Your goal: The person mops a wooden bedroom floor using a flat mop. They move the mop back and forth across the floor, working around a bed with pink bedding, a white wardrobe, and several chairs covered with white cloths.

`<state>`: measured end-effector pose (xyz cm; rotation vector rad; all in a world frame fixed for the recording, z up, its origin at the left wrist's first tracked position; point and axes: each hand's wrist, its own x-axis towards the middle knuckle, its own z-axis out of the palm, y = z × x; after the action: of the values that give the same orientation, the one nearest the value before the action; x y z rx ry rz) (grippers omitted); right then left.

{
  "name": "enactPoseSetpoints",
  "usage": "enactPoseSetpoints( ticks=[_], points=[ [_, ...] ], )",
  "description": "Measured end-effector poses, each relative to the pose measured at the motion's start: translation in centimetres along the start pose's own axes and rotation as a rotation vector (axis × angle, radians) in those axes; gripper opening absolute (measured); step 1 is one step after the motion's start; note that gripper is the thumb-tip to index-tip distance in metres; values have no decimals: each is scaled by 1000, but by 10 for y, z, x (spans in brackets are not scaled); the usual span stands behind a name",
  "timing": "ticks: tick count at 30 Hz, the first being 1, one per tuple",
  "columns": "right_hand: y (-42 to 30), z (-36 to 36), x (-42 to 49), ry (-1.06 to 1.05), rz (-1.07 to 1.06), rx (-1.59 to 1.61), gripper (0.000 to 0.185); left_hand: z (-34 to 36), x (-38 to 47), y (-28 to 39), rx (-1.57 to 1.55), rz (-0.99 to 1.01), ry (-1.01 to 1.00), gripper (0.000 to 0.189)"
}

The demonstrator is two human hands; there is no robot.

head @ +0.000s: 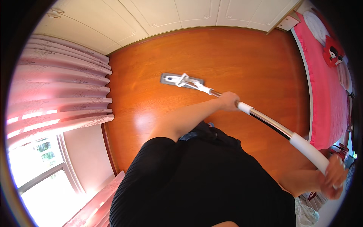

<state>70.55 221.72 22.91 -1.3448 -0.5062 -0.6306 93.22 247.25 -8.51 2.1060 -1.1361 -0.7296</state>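
A flat mop (182,80) with a grey pad and white joint lies flat on the glossy wooden floor (241,62). Its metal pole (270,122) runs down to the lower right. My left hand (229,101) is closed around the lower part of the pole, not far above the mop head. At the far right, my right hand (334,176) grips the white handle sleeve (309,151) near the pole's top end.
Cream cabinet doors (195,12) line the far side. Pink curtains (65,82) hang at the left beside a bright window (42,181). A bed with a pink cover (326,99) and cushions stands at the right, next to a small bedside cabinet (287,22).
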Motion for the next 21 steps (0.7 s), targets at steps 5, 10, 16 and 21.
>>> enactPoseSetpoints(
  ticks=[5,10,16,21],
  points=[
    [-65,-6,-28,125,0,5,24,34,29,53,-77,126,-42,29],
    [-70,-31,-38,95,-17,-165,25,43,28,61,-86,89,-7,28],
    [5,-17,-11,-15,24,121,14,26,-22,18,-35,-93,121,22],
    [83,44,7,-212,103,386,12,8,-103,-30,-52,-425,250,26]
  ],
)
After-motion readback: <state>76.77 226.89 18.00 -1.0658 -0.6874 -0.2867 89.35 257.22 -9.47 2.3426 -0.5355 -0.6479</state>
